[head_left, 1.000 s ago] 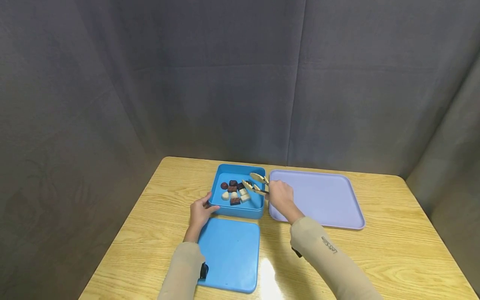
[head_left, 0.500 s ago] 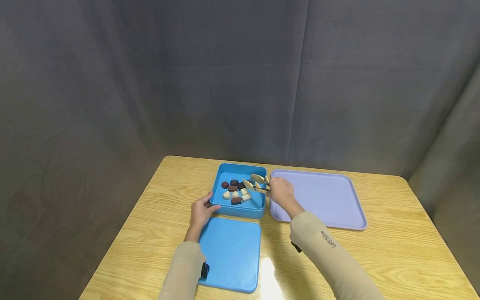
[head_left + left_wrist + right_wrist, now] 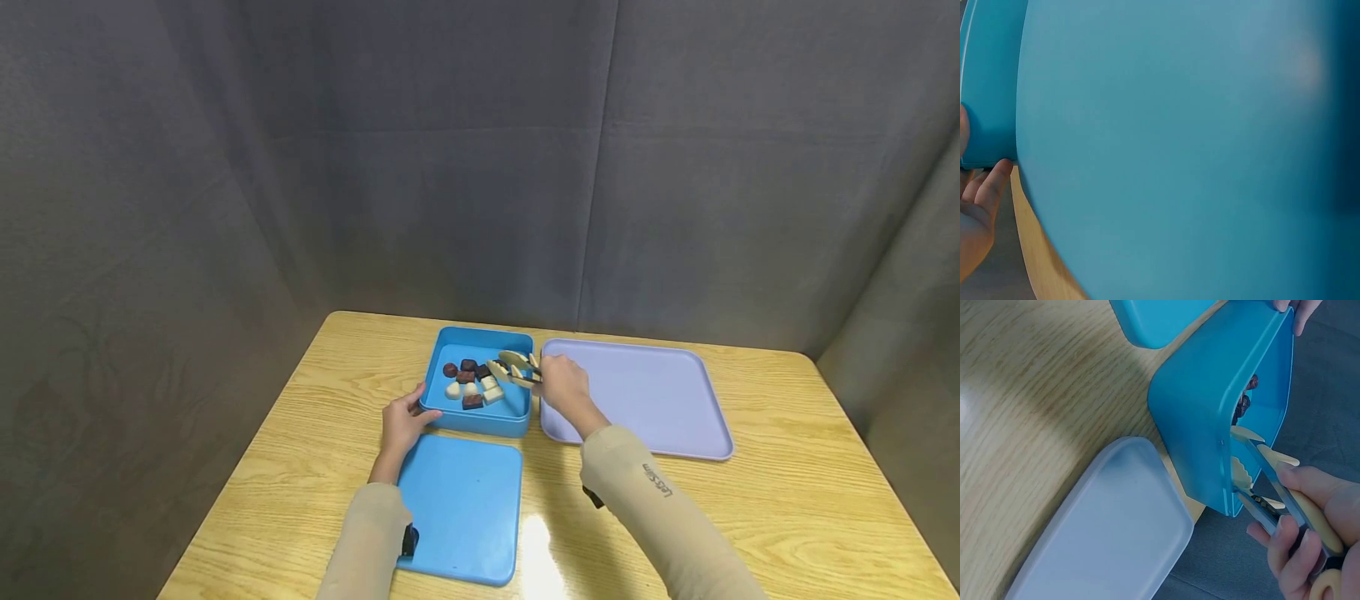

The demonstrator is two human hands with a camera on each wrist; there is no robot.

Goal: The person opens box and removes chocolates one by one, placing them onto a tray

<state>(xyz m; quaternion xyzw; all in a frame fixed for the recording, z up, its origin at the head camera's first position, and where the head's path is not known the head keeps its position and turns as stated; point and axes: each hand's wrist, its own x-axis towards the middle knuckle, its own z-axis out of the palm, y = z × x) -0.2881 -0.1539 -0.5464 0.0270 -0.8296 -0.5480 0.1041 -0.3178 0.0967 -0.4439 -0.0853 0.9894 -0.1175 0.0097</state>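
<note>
My left hand (image 3: pixel 401 427) holds the front left corner of a blue box (image 3: pixel 480 423), thumb along the front wall and fingers at the left side. In the box lie several chocolates: dark brown ones (image 3: pixel 465 377) and cream-white ones (image 3: pixel 492 395). My right hand (image 3: pixel 564 390) grips metal tongs with cream-coloured tips (image 3: pixel 516 359), reaching over the box's right wall. In the right wrist view the tongs (image 3: pixel 1313 515) angle into the box, thumb on one arm and fingers round the other. The tips stand apart, and the box wall partly hides them.
A flat blue lid (image 3: pixel 461 508) lies in front of the box, partly under the left forearm. To the right sits a lilac tray (image 3: pixel 645 396). Both are on a wooden table (image 3: pixel 810 492) with a grey curtain (image 3: pixel 480 167) behind it.
The two tips of the tongs have come closer together and now cover a dark piece that showed between them. My left hand keeps its place on the box.
</note>
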